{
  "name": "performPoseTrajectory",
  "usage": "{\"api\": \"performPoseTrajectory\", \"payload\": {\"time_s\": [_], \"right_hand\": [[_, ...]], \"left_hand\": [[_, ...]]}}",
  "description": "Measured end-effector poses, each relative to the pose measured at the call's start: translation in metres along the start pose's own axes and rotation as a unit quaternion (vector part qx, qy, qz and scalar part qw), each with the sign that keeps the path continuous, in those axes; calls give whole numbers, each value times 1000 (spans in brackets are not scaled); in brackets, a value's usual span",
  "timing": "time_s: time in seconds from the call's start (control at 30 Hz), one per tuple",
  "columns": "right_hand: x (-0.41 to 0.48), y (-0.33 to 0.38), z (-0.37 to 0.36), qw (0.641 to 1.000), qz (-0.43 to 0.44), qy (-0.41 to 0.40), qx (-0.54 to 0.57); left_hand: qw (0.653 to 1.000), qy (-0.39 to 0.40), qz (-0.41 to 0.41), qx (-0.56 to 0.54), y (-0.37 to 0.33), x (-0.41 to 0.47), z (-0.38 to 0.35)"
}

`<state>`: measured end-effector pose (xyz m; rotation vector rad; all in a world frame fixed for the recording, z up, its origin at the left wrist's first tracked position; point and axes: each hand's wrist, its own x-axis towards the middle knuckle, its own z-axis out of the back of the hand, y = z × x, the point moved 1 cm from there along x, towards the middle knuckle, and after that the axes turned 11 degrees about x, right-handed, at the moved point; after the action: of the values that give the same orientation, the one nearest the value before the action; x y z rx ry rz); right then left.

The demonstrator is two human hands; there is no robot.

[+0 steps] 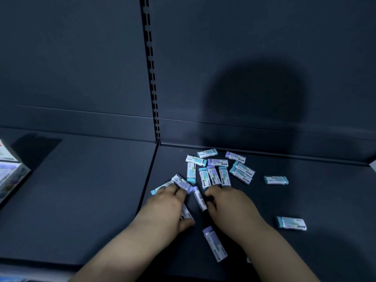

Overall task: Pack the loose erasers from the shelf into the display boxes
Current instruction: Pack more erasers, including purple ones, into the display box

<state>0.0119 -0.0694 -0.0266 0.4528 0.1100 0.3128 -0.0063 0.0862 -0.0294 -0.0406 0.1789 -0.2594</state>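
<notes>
Head view: on the dark shelf (81,190), loose erasers (213,174) lie scattered. The left hand (168,202) curls over a half-hidden eraser (186,213), thumb against it. The right hand (230,202) pinches a barcode eraser (200,198). A display box (10,169) sits far left.

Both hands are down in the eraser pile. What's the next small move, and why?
Probably gather a handful: the left hand has an eraser under its palm, the right hand touches the barcode eraser, and the pile lies just beyond both hands. The display box sits far to the left, so fill up before carrying.
</notes>
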Motion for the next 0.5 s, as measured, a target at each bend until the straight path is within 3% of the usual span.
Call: {"api": "performPoseTrajectory", "payload": {"time_s": [0.17, 0.5], "right_hand": [[1, -2, 2, 1000, 18, -12, -10], [7, -8, -3, 998, 15, -19, 53]], "left_hand": [[999, -8, -39, -32, 2, 2, 2], [1000, 10, -15, -22, 1, 4, -2]]}}
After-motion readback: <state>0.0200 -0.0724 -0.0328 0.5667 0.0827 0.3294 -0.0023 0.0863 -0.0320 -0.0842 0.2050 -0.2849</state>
